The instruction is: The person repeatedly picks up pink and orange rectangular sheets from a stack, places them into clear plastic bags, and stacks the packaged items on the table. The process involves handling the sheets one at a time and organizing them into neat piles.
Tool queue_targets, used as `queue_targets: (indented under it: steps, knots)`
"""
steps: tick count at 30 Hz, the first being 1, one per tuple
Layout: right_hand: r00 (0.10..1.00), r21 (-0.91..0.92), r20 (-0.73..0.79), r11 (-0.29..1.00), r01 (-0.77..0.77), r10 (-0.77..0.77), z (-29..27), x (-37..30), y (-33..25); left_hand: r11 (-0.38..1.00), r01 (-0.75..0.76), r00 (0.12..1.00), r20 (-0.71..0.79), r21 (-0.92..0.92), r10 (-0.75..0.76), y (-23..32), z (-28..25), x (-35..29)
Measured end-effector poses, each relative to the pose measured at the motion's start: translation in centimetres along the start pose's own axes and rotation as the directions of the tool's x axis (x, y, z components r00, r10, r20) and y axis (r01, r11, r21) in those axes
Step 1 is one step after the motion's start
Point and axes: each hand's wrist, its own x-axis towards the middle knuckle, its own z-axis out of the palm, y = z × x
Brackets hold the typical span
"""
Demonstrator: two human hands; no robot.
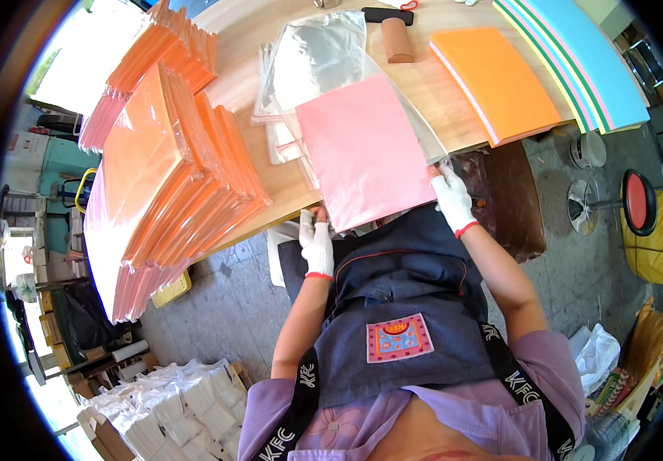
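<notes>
A stack of pink paper (362, 154) lies at the table's near edge, over a clear plastic bag (421, 127) whose margin shows along its right side. My left hand (317, 244), in a white glove with bare fingertips, is closed at the paper's lower left corner. At the lower right corner my right hand (453, 200), gloved the same way, pinches the plastic bag beside the paper. How far the paper sits inside the bag is hard to tell. Just beyond it lies a pile of empty clear bags (320, 50).
Tall piles of bagged orange paper (155, 169) stand on the left. An orange paper stack (493, 81) and a multicoloured paper stack (585, 54) occupy the right. A brown block (397, 41) and a black phone-like object (387, 15) lie at the back. A brown stool (500, 200) is below the table edge.
</notes>
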Motion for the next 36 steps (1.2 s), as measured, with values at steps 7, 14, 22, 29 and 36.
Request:
queue_targets:
  steps: [7, 14, 22, 29, 36]
  knots:
    - [0.930, 0.269, 0.345, 0.937, -0.224, 0.123, -2.2, 0.5, -5.6, 0.905, 0.411, 0.717, 0.576, 0.108, -0.394, 6.0, -1.2, -5.3]
    - [0.931, 0.563, 0.360, 0.783, -0.265, 0.056, -2.0, 0.0, -6.0, 0.334, 0.500, 0.860, 0.409, -0.799, -0.306, 8.4, 8.4, -3.4]
    - [0.929, 0.667, 0.330, 0.655, -0.354, 0.165, -1.9, 1.0, -2.6, 0.680, 0.377, 0.926, 0.243, -0.628, -0.289, 14.7, 9.8, 1.1]
    - [0.756, 0.297, 0.653, 0.908, -0.296, 0.033, -6.5, -0.7, 0.4, 0.641, 0.047, 0.983, 0.148, -0.766, 0.105, 25.9, 0.8, -2.7]
    - [0.805, 0.102, 0.588, 0.981, -0.165, 0.074, -8.0, -1.2, 4.8, 0.594, -0.494, 0.849, -0.204, -0.635, 0.488, 34.6, -15.0, -8.2]
